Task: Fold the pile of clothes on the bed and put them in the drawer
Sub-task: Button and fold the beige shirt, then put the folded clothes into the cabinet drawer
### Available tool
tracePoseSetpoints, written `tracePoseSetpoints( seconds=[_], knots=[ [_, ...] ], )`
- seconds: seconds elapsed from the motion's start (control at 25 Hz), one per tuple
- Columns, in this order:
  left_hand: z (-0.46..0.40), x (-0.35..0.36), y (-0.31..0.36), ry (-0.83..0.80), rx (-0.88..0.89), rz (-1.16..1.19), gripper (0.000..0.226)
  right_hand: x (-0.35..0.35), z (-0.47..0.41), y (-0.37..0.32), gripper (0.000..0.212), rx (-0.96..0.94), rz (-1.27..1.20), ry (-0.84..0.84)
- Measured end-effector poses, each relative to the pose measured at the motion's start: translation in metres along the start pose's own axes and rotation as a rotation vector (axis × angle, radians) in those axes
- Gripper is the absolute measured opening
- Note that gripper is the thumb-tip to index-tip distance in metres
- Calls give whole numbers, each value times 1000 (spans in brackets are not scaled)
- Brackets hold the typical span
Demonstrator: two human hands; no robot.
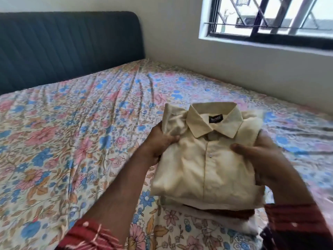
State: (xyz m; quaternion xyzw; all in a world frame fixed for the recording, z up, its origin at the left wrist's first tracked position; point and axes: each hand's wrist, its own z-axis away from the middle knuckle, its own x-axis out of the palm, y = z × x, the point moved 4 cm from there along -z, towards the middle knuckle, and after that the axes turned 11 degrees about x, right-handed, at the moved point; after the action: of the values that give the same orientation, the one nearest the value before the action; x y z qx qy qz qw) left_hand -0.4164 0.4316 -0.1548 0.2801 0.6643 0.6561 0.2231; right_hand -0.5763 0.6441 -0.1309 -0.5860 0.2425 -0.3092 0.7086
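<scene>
Cream folded shirt point(207, 159) — thumbs on top.

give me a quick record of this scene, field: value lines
held item: folded cream shirt, collar up, buttoned
left hand: grips the shirt's left edge
right hand: grips the shirt's right edge
under shirt: folded clothes stacked on the bed
bed cover: floral sheet
background: dark headboard, window
drawer: not in view
</scene>
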Motion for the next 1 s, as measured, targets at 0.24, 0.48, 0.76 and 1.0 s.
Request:
tracePoseSetpoints(
  seconds=[0.24, 0.48, 0.76, 1.0],
  knots=[
    [4, -21, -53, 38, -27, -356, 35, 5, -14, 38, 73, 97, 726, 324],
    [12, -65, -19, 187, 34, -485, 33, 65, 19, -27, 83, -154, 951, 441],
    [134, -221, 47, 487, 113, -886, 23, 326, 47, 13, 43, -388, 955, -347],
    [377, -379, 72, 1075, -74, -992, 27, 547, 215, 46, 27, -802, 1116, -793]
  ],
)
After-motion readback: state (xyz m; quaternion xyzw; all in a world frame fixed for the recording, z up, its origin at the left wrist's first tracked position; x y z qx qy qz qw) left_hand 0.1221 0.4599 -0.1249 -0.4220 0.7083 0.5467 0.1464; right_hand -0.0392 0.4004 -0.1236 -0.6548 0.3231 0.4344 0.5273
